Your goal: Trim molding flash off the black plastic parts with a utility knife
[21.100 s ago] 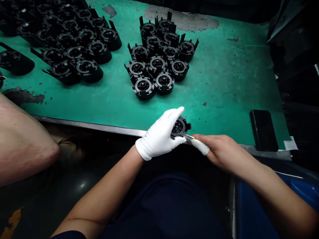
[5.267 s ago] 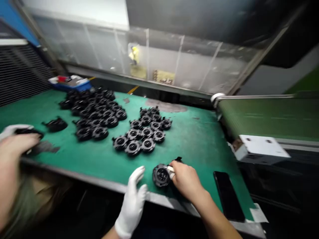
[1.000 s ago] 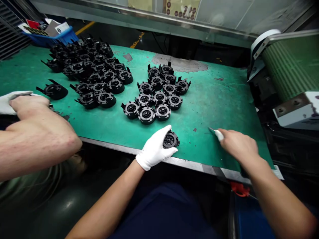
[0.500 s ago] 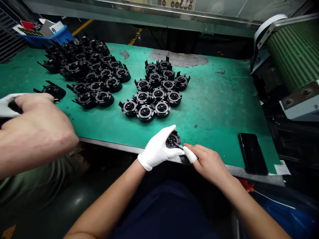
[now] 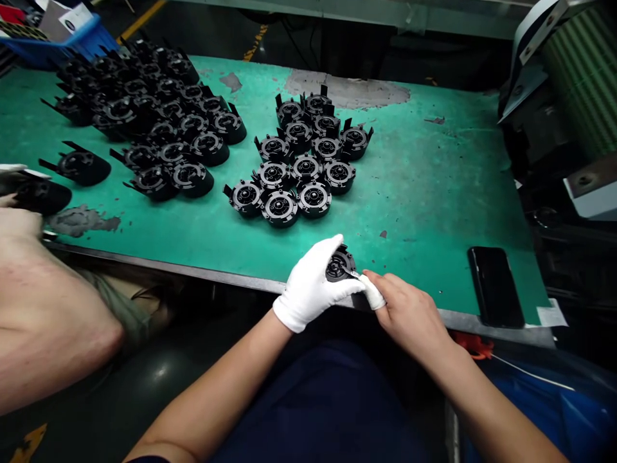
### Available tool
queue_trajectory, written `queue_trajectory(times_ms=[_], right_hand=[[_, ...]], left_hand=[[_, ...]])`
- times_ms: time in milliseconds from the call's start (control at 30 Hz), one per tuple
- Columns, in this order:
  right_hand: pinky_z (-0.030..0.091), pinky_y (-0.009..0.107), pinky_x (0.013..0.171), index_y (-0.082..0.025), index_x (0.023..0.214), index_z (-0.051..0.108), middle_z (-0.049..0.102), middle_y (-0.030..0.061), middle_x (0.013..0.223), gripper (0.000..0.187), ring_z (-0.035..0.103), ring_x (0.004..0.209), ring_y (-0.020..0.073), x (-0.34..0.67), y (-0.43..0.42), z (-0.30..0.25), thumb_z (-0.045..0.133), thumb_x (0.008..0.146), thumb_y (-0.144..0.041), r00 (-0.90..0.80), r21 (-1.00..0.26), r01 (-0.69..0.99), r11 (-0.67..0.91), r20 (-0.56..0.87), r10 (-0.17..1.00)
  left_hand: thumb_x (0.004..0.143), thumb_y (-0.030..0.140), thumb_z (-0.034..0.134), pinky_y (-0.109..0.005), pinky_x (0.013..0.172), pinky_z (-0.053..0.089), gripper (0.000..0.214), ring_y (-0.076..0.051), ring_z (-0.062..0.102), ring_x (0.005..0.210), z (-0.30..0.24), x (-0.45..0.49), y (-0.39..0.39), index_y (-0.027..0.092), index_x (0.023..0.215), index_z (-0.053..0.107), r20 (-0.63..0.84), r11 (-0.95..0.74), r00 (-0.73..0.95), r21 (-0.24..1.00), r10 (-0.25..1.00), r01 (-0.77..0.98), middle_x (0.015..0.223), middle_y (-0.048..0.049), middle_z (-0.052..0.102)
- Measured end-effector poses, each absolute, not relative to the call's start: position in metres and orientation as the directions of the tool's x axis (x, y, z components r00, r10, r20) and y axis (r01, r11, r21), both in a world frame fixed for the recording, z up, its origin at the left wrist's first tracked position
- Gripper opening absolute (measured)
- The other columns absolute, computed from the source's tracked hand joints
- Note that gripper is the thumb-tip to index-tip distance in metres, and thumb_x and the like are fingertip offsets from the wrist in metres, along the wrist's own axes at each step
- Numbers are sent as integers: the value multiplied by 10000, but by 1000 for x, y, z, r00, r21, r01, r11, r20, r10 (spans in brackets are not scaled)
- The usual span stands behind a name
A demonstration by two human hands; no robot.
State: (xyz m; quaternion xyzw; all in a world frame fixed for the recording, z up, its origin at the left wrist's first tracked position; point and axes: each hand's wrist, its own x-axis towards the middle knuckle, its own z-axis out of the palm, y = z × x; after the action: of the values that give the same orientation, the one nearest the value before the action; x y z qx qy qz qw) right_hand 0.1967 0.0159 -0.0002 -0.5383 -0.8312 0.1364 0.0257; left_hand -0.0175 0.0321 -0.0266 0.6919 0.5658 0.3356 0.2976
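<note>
My left hand (image 5: 313,283), in a white glove, grips a round black plastic part (image 5: 340,265) by its side at the table's front edge. Its ringed, spoked face is turned up. Against the part's near right rim, my right hand (image 5: 402,305) pinches a small thin metal blade (image 5: 353,273); most of the blade is hidden by the fingers. A white cover wraps the right thumb. Just beyond my hands, several similar black parts (image 5: 281,207) stand grouped on the green table mat (image 5: 409,212), some with upright tabs.
A larger cluster of black parts (image 5: 164,116) stands at the left, near a blue bin (image 5: 87,38). A co-worker's arm (image 5: 53,308) reaches in at the left, holding another black part (image 5: 43,195). A phone (image 5: 495,286) lies at the right, below a green-belted conveyor (image 5: 585,77).
The view has shifted slightly. My hands keep the same hold, blade at the part's rim. The co-worker's arm has drawn back left, and a black part now shows in that hand.
</note>
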Motion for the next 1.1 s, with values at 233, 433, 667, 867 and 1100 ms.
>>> queue_trajectory(times_ms=[233,433,667,867,1100], right_hand=[[490,305,625,-264,1364,644,736,55,1025,474,707,858,226,192,19,11,461,934,-186,-386,-168,918,359,-173,906],[481,295,569,-265,1355,646,761,60,971,582,719,813,234,182,15,19,494,819,-97,-305,-85,952,293,-199,932],[569,346,752,-231,1352,640,767,91,1123,461,734,965,272,173,0,12,456,936,-153,-214,-233,957,174,-157,964],[537,337,930,-213,1296,648,721,93,1265,358,686,1133,255,205,5,14,452,1031,-354,-203,-532,833,150,-41,978],[527,329,829,-265,1325,654,739,63,1130,382,704,989,224,237,28,11,417,1041,-357,-436,-470,819,329,-136,890]], left_hand=[[775,671,737,-463,1179,451,891,-305,541,1378,-31,-12,29,198,1472,446,169,-196,100,785,980,588,1478,-145,558],[775,682,728,-453,1187,441,905,-311,537,1382,-30,-10,29,174,1469,448,160,-177,82,781,984,599,1482,-160,553],[802,669,717,-468,1179,446,874,-312,531,1387,-35,-7,26,194,1477,432,202,-199,61,784,977,588,1490,-150,547],[766,651,762,-433,1203,417,904,-303,531,1390,-28,-15,44,165,1468,463,196,-333,288,746,937,577,1483,-152,559],[730,674,777,-474,1279,281,1053,-326,299,1539,-3,-47,65,223,1563,317,132,-426,529,764,839,485,1653,-118,321]])
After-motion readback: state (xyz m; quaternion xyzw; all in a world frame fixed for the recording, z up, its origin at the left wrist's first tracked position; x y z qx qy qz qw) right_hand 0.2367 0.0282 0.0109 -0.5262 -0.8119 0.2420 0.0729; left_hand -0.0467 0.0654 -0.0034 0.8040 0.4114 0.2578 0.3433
